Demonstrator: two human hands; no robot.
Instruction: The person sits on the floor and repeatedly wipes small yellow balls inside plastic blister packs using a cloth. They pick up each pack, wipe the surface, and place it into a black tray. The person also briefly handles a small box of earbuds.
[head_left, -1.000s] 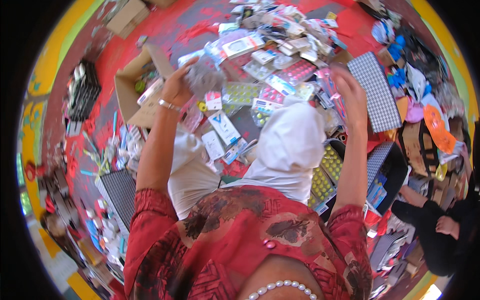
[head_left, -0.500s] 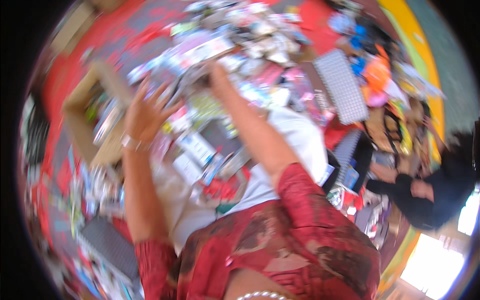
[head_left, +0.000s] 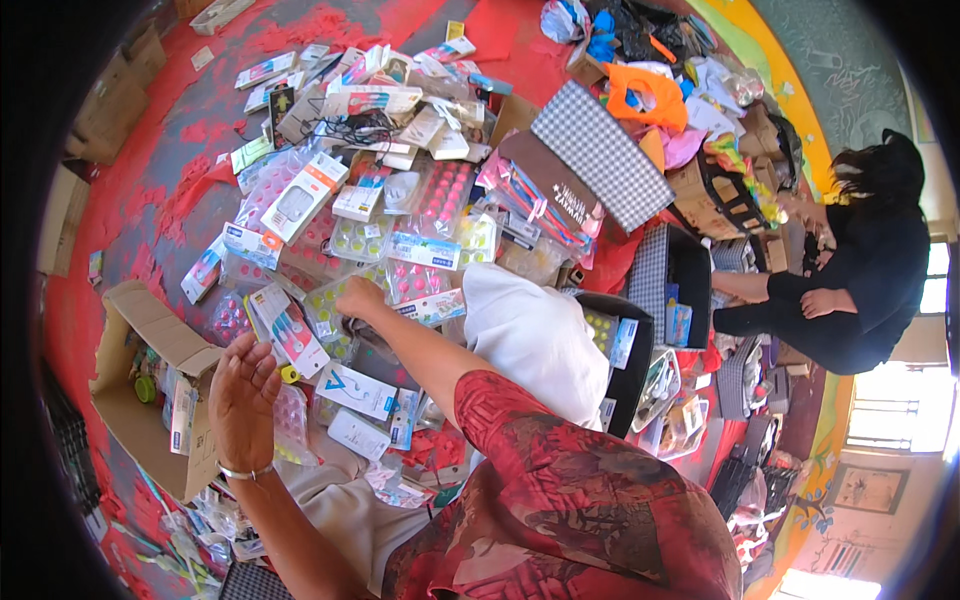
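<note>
Our left hand (head_left: 245,405) opens empty, our right hand (head_left: 362,298) curls low among the goods

We see the left palm bare, its fingers nearly straight and close together, with nothing in its grip. It hovers at the right-hand corner of the open brown cardboard carton (head_left: 125,415), perhaps kept out of the other arm's way. The right fingers fold into a loose fist over a clear plastic blister sheet with round yellow-green pieces (head_left: 325,300); we cannot tell whether they pinch it or merely rest above it.

That sheet lies on the red-and-grey floor (head_left: 165,175), nearer us than the floor's far edge. Its outline is partly covered, so we cannot settle its long axis. Between the 2 hands, a flat white card packet with pink and blue shapes (head_left: 290,332) slants: its long axis runs from far left to near right, its near end pointing towards our lap.

The packets overlap, probably so that many stay within reach. The carton stands with its mouth open and flaps spread, which we take as easy access. Nearer our lap, a thin white packet with a blue mark (head_left: 357,390) lies crosswise, its long axis running mostly left to right.
</note>
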